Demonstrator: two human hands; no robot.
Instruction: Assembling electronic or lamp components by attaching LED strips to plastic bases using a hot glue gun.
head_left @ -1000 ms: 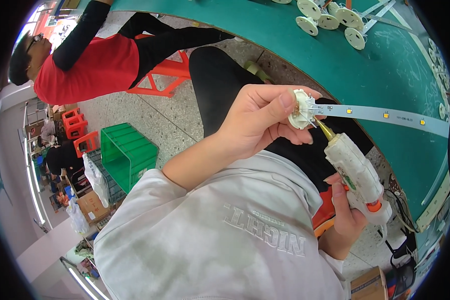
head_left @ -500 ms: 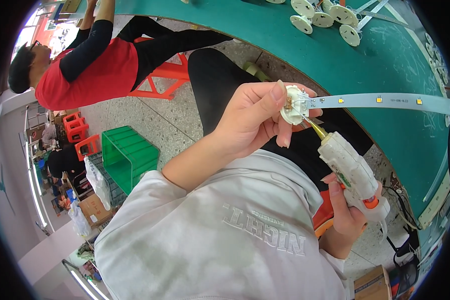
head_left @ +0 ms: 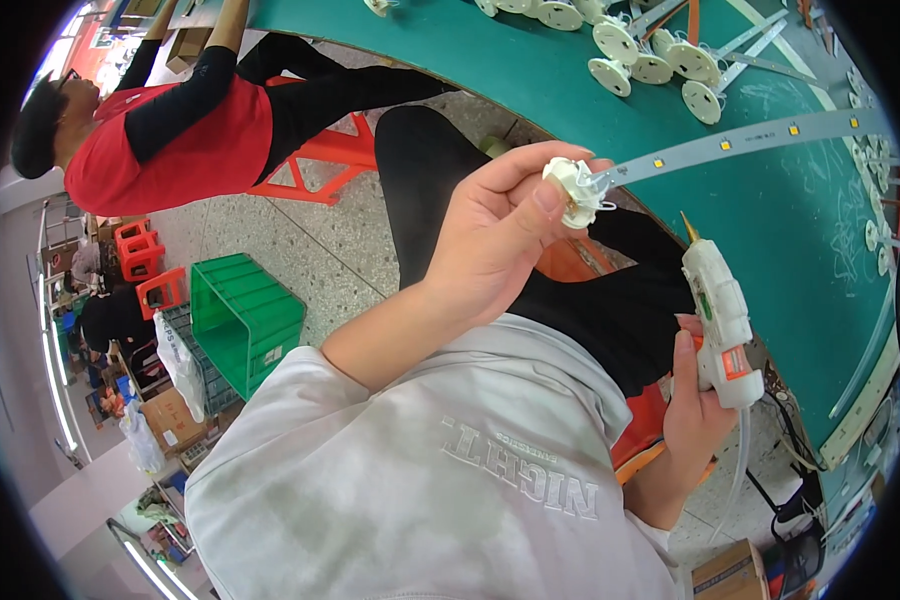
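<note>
Since 1.0 s ago the glue gun (head_left: 722, 322) has backed away: then its brass nozzle touched the white plastic fitting (head_left: 573, 190), now the tip points up and stands apart from it, lower and to the right. We read this as the glue application on that joint being finished, or at least paused.

Near: our right hand (head_left: 692, 420) is wrapped around the gun's grip, fingers closed on it; we cannot tell whether the trigger is pressed. A translucent glue stick trails from the rear of the gun.

Middle: our left hand (head_left: 495, 235) has lifted slightly and holds the fitting, thumb and fingertips pinched tight on it. The grey LED strip (head_left: 740, 145) runs from the fitting to the right, out over the green worktop (head_left: 570, 70), with 3 or so yellow chips showing along it. Whether glue sits on the joint is too small to tell.

Far: several white round discs (head_left: 650, 60) lie on the worktop. Beyond it, a person in a red top (head_left: 170, 140) leans over, beside an orange stool (head_left: 320, 160). A green crate (head_left: 245, 315) stands on the floor at left.
</note>
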